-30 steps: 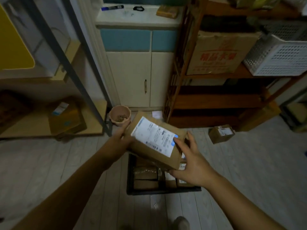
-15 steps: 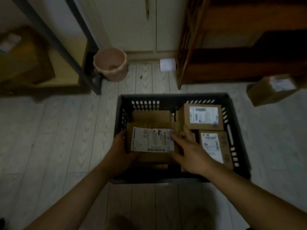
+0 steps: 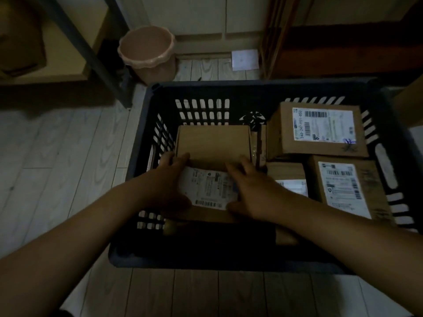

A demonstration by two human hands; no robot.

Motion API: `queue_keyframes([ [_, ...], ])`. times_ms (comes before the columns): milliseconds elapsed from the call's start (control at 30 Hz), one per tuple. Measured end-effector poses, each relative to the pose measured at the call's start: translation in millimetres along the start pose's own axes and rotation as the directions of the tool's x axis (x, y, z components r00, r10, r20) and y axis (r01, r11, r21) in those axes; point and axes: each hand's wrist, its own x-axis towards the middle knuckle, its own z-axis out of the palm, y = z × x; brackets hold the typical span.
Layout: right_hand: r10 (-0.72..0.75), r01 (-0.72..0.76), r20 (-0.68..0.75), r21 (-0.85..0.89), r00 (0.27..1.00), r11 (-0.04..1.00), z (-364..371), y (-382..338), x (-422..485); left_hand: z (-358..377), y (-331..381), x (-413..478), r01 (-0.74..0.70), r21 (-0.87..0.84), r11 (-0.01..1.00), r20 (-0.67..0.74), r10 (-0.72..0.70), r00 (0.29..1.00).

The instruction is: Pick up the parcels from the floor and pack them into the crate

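Parcel (image 3: pixel 209 191) has sunk deeper into crate (image 3: pixel 251 88), near-left side; left hand (image 3: pixel 169 184) and right hand (image 3: pixel 254 193) grip its two ends, long axis crosswise. Resting spot judged straight below.

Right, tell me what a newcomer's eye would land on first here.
First the hands: the left hand and right hand grip a labelled parcel between them, inside the black crate at its near left. Next come the bright white labels on the far-right parcel and the near-right parcel along the crate's right side. A pink bin stands on the floor beyond the crate's far-left corner.
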Motion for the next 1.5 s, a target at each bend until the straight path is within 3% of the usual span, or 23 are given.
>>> queue_keyframes([
  [133,0.011,-0.009,0.076,-0.029,0.997,1.000,22.5,-3.2,-7.2,20.3,8.0,-1.8,-0.039,0.103,0.994,0.089,0.030,0.996],
  [467,-0.077,0.098,0.104,-0.211,0.992,0.973,14.8,-7.1,-10.2,28.4,-7.9,3.7,-0.150,0.162,0.975,0.140,0.127,0.982],
  [667,-0.054,0.085,0.128,-0.255,0.990,0.963,22.1,-1.5,-7.4,37.5,-11.6,11.8,-0.218,0.463,0.859,0.106,0.190,0.976],
  [767,-0.024,0.059,0.145,-0.244,0.989,0.968,18.4,-0.6,-4.4,33.8,-11.1,11.2,-0.207,0.456,0.866,0.135,0.163,0.977],
  [833,0.026,0.004,0.172,-0.173,0.985,0.985,5.5,-7.3,-11.6,23.0,-3.8,-1.0,-0.176,0.351,0.920,0.112,0.145,0.983],
  [967,0.125,-0.131,0.048,0.163,0.991,0.978,-43.2,-39.5,-66.7,-15.1,24.5,-62.3,-0.073,0.020,0.997,-0.024,0.074,0.997],
  [1133,0.226,-0.207,-0.019,0.331,0.974,0.921,-140.8,-102.6,-172.0,-101.4,73.7,-176.6,-0.158,-0.045,0.986,-0.080,0.154,0.985],
  [1500,0.239,-0.183,-0.269,0.219,0.933,0.959,-372.4,-229.5,-374.6,-300.2,211.1,-391.7,-0.137,-0.040,0.990,-0.224,0.125,0.966],
])
